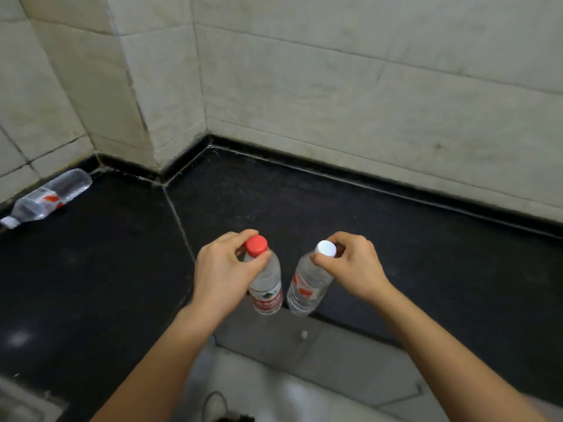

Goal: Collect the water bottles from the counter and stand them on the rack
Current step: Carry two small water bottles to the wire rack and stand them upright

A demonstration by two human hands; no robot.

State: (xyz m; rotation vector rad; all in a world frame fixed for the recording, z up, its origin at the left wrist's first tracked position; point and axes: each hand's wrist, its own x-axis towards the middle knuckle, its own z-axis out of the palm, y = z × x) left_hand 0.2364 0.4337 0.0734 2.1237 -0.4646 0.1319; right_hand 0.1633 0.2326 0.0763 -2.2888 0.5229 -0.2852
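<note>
Left hand [225,269]: thumb and fingers curled round the neck of the red-capped water bottle [266,289], pinching just under the red cap [256,245]. Right hand [353,266]: same grip, fingertips closed on the neck of the white-capped water bottle [304,289] right below its white cap [326,248]. Both bottles are roughly upright and side by side, close but not touching. The white-capped one leans so its cap tips right. Both are clear with red-and-white labels. Their bases sit over the front edge of the black counter [304,208]; can't tell if they rest on it or hang free. A third water bottle [48,197] lies on its side at the far left of the counter, against the tiled wall [335,86], white cap pointing left, well apart from both hands. Pale floor tiles [274,376] show below the counter edge between my forearms.
</note>
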